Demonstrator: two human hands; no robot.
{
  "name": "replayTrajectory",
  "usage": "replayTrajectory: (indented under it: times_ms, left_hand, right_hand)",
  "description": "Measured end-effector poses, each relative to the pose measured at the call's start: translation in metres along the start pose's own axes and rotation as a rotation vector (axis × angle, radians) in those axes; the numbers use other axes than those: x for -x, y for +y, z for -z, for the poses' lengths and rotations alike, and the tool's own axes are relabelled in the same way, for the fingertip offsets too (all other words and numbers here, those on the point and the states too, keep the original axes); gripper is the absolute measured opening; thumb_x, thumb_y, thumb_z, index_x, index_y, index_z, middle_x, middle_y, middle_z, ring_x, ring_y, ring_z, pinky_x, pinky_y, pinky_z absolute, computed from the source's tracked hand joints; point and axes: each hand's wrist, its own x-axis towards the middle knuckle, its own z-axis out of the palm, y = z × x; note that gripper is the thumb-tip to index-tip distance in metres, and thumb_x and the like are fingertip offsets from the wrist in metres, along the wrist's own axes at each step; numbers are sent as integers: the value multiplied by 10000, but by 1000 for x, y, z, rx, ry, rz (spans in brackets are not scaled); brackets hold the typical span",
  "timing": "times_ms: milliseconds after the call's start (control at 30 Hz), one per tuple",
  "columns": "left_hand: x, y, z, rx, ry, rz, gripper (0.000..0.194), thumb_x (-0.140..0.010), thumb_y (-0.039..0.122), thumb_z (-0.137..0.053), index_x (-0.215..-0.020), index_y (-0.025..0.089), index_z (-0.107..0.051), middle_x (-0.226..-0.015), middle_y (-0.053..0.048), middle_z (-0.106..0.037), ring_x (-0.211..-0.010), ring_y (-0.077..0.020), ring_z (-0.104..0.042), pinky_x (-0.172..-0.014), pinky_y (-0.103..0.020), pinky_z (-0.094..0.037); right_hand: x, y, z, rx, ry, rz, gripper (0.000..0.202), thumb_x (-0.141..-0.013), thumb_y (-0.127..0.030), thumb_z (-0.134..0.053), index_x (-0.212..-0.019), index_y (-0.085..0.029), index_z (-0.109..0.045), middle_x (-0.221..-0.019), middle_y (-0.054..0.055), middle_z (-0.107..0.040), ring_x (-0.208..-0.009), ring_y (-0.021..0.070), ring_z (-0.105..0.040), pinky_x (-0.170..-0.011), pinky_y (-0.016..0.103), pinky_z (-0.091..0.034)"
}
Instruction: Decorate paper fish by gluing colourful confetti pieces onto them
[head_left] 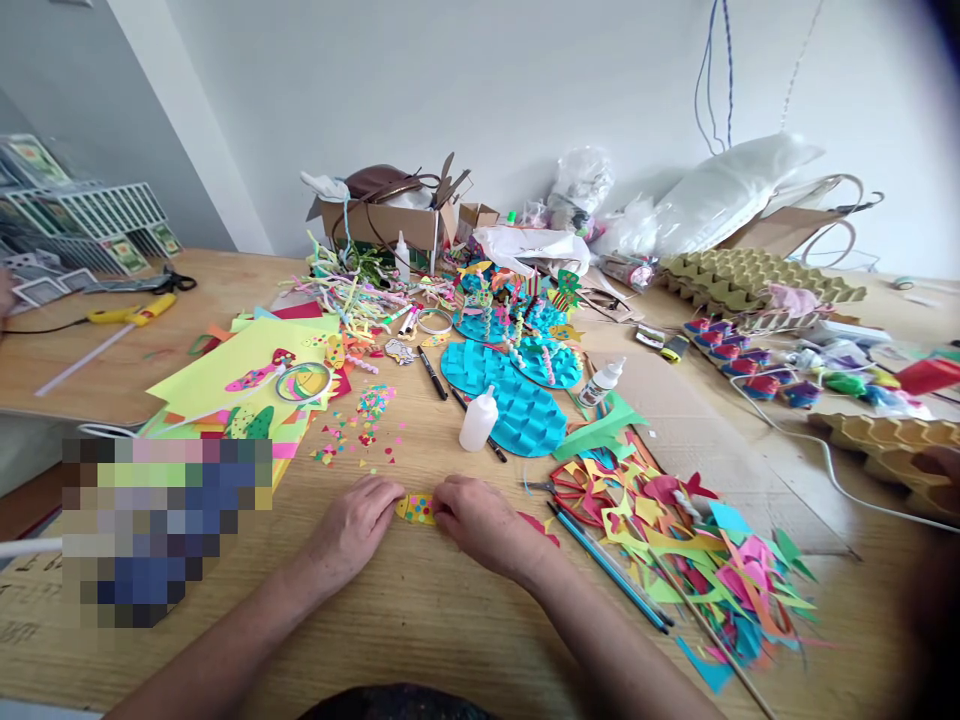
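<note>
Head view: the yellow paper fish (418, 508) was caught at both ends!
The left hand (355, 520) pinched one end, the right hand (478, 522) the other, fingers drawn narrow, near the worktop's (397, 620) front edge; just beyond stood a white squeeze bottle (478, 424).

A yellow paper fish cut-out (415, 508) with multicoloured round dots stretches crosswise between the left fingers (384, 491), close against its plain end, and the right fingers (445, 507), which cover its opposite end.
</note>
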Motion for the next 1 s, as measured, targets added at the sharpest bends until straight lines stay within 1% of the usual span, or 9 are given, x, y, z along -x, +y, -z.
replayTrajectory:
  times_ms: [400,767,1000]
  left_hand:
    - [1,0,-1,34,1,17,186,-796,83,-386,-847,189,-531,-780,-18,-590,-759,-155,-555,-692,-282,-462]
    - [1,0,-1,17,-17,26,189,-783,63,-403,-851,184,-531,-791,-23,-595,-773,-164,-559,-701,-288,-466]
    - [0,1,-1,3,-29,19,186,-780,50,-409,-851,173,-530,-791,-28,-592,-773,-167,-554,-700,-293,-465]
  right_hand:
    - [0,-8,4,101,-27,-15,213,-800,-190,-394,-803,-163,-605,-821,53,-614,-745,158,-565,-593,236,-345]
    - [-1,-11,1,150,-10,-31,215,-782,-169,-394,-825,-157,-604,-828,79,-613,-750,187,-574,-598,260,-366]
    - [-2,-12,1,143,2,-43,199,-788,-188,-405,-824,-157,-599,-819,73,-607,-741,177,-570,-594,250,-358]
